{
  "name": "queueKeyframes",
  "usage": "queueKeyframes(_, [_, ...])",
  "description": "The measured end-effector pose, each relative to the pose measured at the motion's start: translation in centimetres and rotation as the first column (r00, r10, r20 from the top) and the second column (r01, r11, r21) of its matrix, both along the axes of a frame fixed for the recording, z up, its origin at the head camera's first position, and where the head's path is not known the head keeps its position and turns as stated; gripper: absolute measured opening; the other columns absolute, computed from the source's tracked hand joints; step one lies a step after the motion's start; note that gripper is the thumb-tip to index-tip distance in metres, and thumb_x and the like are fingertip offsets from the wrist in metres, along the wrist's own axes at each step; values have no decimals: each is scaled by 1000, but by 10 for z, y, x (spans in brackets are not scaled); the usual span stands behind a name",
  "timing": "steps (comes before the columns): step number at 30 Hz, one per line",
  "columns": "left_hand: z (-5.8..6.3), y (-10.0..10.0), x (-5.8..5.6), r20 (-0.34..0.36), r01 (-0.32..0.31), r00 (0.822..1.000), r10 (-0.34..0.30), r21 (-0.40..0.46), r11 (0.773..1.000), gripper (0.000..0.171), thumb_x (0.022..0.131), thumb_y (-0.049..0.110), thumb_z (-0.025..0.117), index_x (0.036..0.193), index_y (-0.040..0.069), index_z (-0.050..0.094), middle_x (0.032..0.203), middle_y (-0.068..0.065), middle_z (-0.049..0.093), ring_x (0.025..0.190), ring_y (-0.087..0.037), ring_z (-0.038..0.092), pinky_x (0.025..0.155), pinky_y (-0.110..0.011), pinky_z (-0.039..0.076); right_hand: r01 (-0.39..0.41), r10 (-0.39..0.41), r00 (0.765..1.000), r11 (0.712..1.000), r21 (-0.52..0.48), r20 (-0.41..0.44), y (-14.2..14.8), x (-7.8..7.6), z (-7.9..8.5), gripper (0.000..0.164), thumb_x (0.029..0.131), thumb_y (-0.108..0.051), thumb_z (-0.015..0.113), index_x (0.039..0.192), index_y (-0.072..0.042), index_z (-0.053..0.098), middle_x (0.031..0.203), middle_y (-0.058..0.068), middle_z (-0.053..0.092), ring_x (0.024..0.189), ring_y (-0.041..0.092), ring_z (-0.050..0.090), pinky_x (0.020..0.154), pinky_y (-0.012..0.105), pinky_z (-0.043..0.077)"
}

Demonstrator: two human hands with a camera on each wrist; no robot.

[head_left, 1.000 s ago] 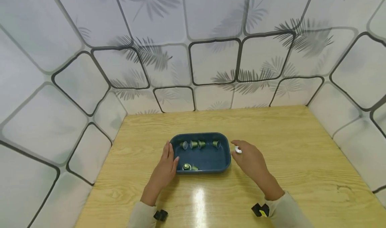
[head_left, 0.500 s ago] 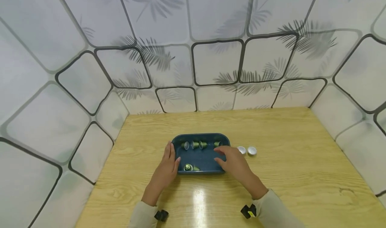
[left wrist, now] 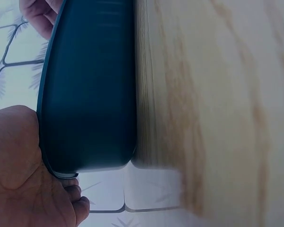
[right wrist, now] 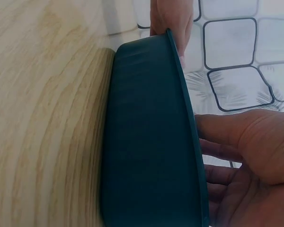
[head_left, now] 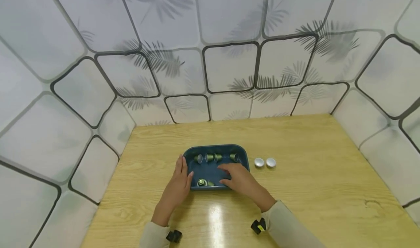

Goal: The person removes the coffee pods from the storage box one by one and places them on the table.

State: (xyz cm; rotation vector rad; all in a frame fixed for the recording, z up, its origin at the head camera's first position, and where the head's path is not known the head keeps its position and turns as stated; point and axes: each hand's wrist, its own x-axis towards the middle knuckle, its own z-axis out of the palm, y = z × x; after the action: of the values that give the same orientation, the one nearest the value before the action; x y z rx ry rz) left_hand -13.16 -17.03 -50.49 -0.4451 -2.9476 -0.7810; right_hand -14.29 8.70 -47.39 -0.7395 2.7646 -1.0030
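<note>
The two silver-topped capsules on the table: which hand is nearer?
Right. The right hand is over the tray, in the half nearer the silver-topped capsules; the left hand touches the tray's opposite end.

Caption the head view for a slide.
Left hand against a blue tray of green capsules, right hand over it, two silvery-topped pieces beside it on the wooden table.

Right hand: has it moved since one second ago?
Yes, leftward: in the head view, the right hand was right of the blue tray; now it reaches over the tray.
</note>
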Motion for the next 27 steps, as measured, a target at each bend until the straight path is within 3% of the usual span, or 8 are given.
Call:
queueKeyframes(7, [1,-2,0,-9,2,1000,-2,2,1000,67,111,23,43,156,-14,12,166,-28,1,153,-41,13,115,-55,32,-47,47,998,999,-8,48,-10,-9,2,49,89,-16,80,135,-5,65,120,14,70,98,27,70,78,40,58])
queueKeyframes(16, [-4,-2,-2,3,-2,1000,2,4,1000,68,111,26,43,157,-12,10,167,-25,-2,154,-38,11,116,-53,31,-111,123,984,989,-99,127,-19,-23,-11,41,88,-12,80,126,-1,70,103,10,74,84,15,69,69,27,56])
queueKeyframes(20, [-2,-2,-2,12,-4,1000,4,9,1000,68,111,26,43,157,-12,10,167,-24,-2,154,-38,10,116,-53,31,-118,128,982,990,-76,136,-24,-27,-16,41,87,-16,82,124,-2,71,95,5,73,80,12,66,68,27,54])
queueKeyframes(27, [-1,-1,-1,10,-8,1000,8,8,1000,68,111,26,42,157,-12,11,167,-24,-1,154,-38,11,116,-53,31,-128,127,986,992,1,107,-28,-31,-14,41,85,-21,85,121,-4,74,92,2,74,84,15,68,77,35,57])
